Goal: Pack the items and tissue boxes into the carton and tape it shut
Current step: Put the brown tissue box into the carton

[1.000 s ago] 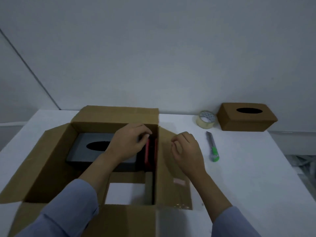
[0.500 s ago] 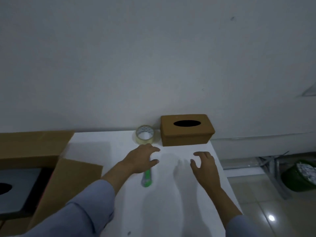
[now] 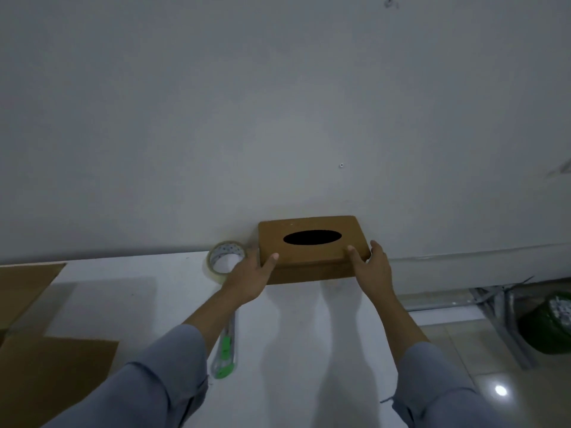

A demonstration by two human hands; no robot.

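Carton [image 3: 46, 375] flaps peek in at your far left, well apart from the brown tissue box [image 3: 312, 248], which sits on the white surface [image 3: 129, 298] against the wall, long side running left to right. Your left hand [image 3: 247, 281] and right hand [image 3: 372, 270] clasp its two ends, fingers [image 3: 375, 247] curled around. The tape roll [image 3: 225, 261] sits just beside your left hand; the green cutter [image 3: 225, 355] lies under that arm.

Dim room, bare wall, white table, tiled floor

A plain grey-white wall [image 3: 278, 103] fills most of the view, marked by a small hole [image 3: 341, 165]. A white table [image 3: 309, 335] stands against it, shadows falling across its top. To the right, glossy pale floor tiles [image 3: 463, 359] reflect a bright spot of light [image 3: 501, 390]; a grey metal frame [image 3: 506, 322] and a green bin [image 3: 550, 325] stand there.
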